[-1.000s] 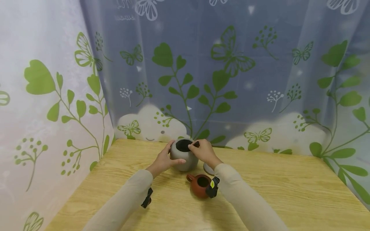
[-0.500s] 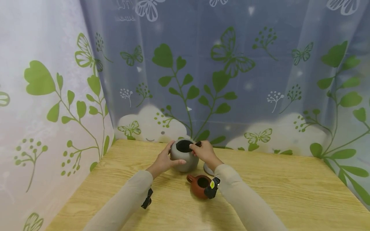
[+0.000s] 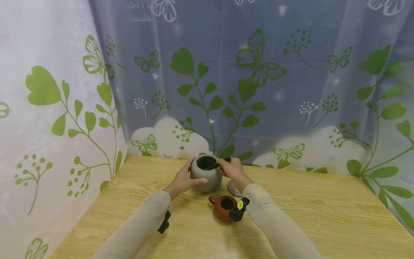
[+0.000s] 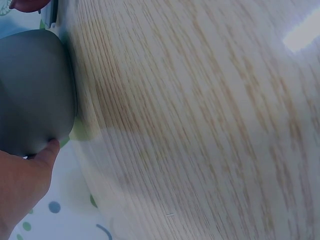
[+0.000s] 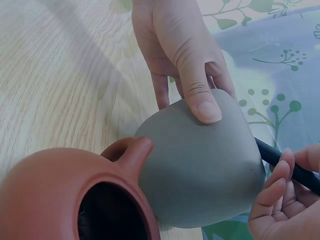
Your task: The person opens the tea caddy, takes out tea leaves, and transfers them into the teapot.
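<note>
My left hand [image 3: 184, 181] holds a round grey jar [image 3: 207, 182] at its left side, thumb across the front. In the right wrist view that left hand [image 5: 187, 55] spans the jar's wall. The jar's dark mouth tilts toward me. My right hand [image 3: 233, 171] pinches a slim black stick-like tool [image 5: 272, 154] at the jar's right rim. The tool's far end reaches into the mouth, and its tip cannot be made out. Below my right wrist stands a reddish-brown clay teapot [image 3: 223, 213], lidless, its loop handle toward the jar.
A round grey lid-like disc [image 3: 233, 189] lies on the wooden table [image 3: 307, 216] right of the jar, partly hidden by my right hand. A patterned curtain [image 3: 275, 108] hangs close behind the table, with another at the left.
My right hand has shifted slightly right, drawing the black tool partway back, so more of it shows at the jar's mouth. The left hand, jar and teapot keep their places.
</note>
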A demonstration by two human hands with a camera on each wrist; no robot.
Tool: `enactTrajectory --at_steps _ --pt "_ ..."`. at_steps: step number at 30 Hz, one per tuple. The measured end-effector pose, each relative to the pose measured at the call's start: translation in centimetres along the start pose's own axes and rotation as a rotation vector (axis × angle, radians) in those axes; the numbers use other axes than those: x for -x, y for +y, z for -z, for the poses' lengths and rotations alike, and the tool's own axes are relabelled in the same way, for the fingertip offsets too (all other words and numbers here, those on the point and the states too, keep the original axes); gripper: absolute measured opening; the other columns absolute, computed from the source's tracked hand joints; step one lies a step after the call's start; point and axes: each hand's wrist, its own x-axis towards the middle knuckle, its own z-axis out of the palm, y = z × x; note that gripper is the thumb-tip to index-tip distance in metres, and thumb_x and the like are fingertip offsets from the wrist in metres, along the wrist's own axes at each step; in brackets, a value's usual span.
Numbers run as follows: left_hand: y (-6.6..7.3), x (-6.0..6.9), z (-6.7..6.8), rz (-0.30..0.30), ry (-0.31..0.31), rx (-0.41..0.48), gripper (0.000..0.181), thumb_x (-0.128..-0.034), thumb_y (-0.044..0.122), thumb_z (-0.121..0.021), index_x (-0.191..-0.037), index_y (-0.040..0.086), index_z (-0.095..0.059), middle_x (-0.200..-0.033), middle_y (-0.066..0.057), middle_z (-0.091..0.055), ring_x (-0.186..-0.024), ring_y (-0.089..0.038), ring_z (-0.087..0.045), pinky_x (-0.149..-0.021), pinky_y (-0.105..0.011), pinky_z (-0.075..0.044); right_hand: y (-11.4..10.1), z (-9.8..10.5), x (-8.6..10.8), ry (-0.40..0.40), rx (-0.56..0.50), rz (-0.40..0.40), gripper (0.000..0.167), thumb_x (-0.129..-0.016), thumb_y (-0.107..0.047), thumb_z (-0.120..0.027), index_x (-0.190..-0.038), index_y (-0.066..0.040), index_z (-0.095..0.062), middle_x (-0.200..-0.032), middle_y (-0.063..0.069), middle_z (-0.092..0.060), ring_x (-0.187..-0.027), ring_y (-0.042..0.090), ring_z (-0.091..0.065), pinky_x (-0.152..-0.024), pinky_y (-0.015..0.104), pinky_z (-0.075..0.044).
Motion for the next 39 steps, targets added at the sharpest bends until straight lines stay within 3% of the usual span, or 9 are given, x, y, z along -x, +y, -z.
enactTrajectory --at_steps 11,24,33,39 --pt "0.2 0.2 0.0 0.002 0.002 -0.003 0.107 -0.0726 0.038 -0.084 -0.155 0.017 -0.018 -0.155 -0.014 -0.027 -0.142 -0.034 -0.025 -0.109 -0.054 -0.031 -0.1 0.3 0.0 0.014 -0.049 -0.029 0.022 -0.095 -0.018 -0.059 -0.094 0.003 -0.066 -0.062 -0.001 -0.059 -0.058 0.011 -0.054 -0.055 0.021 -0.043" --pt "-0.1 0.0 0.0 -0.003 0.006 0.004 0.108 -0.0715 0.038 -0.085 -0.155 0.017 -0.018 -0.156 -0.014 -0.027 -0.143 -0.035 -0.025 -0.109 -0.054 -0.031 0.0 1.1 0.2 0.063 -0.080 -0.001 0.025 -0.095 -0.018 -0.058 -0.100 0.005 -0.066 -0.064 -0.001 -0.061 -0.061 0.011 -0.058 -0.060 0.023 -0.045" --pt "0.1 0.2 0.1 -0.016 -0.009 0.032 0.106 -0.0737 0.034 -0.084 -0.155 0.017 -0.017 -0.156 -0.013 -0.026 -0.143 -0.035 -0.022 -0.110 -0.055 -0.029 0.1 1.8 0.5 0.059 -0.096 -0.001 0.027 -0.097 -0.021 -0.057 -0.102 0.004 -0.066 -0.074 0.006 -0.064 -0.060 0.010 -0.055 -0.054 0.020 -0.042" --pt "0.0 0.2 0.1 -0.013 -0.013 0.028 0.106 -0.0741 0.036 -0.083 -0.155 0.018 -0.017 -0.156 -0.014 -0.025 -0.143 -0.035 -0.023 -0.109 -0.055 -0.029 0.0 2.3 0.7 0.042 -0.124 -0.005 0.028 -0.098 -0.021 -0.056 -0.106 0.005 -0.063 -0.073 0.004 -0.062 -0.065 0.012 -0.057 -0.055 0.020 -0.042"
